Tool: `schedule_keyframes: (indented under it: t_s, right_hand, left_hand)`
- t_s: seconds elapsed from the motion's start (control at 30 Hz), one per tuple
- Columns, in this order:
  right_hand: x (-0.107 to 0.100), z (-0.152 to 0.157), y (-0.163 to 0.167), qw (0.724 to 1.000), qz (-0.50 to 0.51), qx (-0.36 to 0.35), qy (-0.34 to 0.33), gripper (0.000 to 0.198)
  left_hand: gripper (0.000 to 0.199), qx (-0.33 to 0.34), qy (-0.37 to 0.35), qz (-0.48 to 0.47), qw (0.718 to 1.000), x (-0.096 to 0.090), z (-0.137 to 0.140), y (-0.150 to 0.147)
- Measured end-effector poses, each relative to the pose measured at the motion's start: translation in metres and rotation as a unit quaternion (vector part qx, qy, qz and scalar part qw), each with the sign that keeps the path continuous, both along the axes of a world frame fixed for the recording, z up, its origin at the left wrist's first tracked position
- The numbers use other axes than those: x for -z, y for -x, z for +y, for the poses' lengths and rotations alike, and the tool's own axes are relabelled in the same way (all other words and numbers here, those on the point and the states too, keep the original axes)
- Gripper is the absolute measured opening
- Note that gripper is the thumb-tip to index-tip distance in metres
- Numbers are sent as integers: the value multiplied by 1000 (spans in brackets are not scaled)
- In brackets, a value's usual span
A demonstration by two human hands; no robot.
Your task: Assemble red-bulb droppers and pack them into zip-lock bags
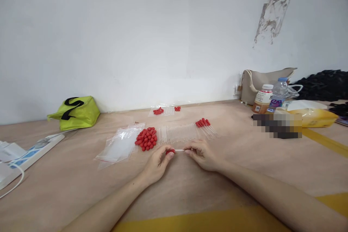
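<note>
Between thumb and fingers, my left hand (157, 163) pinches a red rubber dropper bulb (170, 151). A clear glass dropper tube (179, 150) runs level from that bulb to my right hand (202, 155), whose fingertips are closed on its other end. The tube meets the bulb; how deep it sits inside is hidden by my fingers. Beyond my left hand lies a heap of red rubber bulbs (146, 137). A row of glass tubes (176, 133) is laid out past both hands. Right of it, several droppers with red bulbs fitted (203, 123) lie side by side.
Clear plastic bags (121, 144) lie left of the heap. Near the wall is another bag with bulbs and tubes (165, 110). A power strip (31, 157) and a lime-green bag (77, 112) occupy the left; bottles (263, 98), a grey bag (252, 79) and a yellow pack (312, 114) the right.
</note>
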State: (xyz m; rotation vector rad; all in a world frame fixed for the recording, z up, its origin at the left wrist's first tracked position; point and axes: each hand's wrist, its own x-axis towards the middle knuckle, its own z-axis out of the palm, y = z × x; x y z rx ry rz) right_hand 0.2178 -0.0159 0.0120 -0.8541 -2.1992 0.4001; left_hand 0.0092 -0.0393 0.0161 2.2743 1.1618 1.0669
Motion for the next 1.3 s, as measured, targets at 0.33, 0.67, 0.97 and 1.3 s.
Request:
schedule_keyframes:
  t_s: [0.33, 0.67, 0.97, 1.3]
  right_hand:
    - [-3, 5, -8, 994, -98, -25, -52, 21]
    - [2, -4, -3, 977, -168, 3, -131, 24]
    - [10, 1, 5, 977, -162, -2, -136, 23]
    - [-9, -3, 4, 955, -203, 21, -215, 21]
  left_hand:
    - [15, 21, 30, 21, 999, 8, -6, 0]
    - [17, -2, -15, 99, 995, 9, -7, -1]
    - [16, -3, -79, 146, 986, 13, -4, -2]
    - [14, -10, -191, 170, 967, -1, 9, 12]
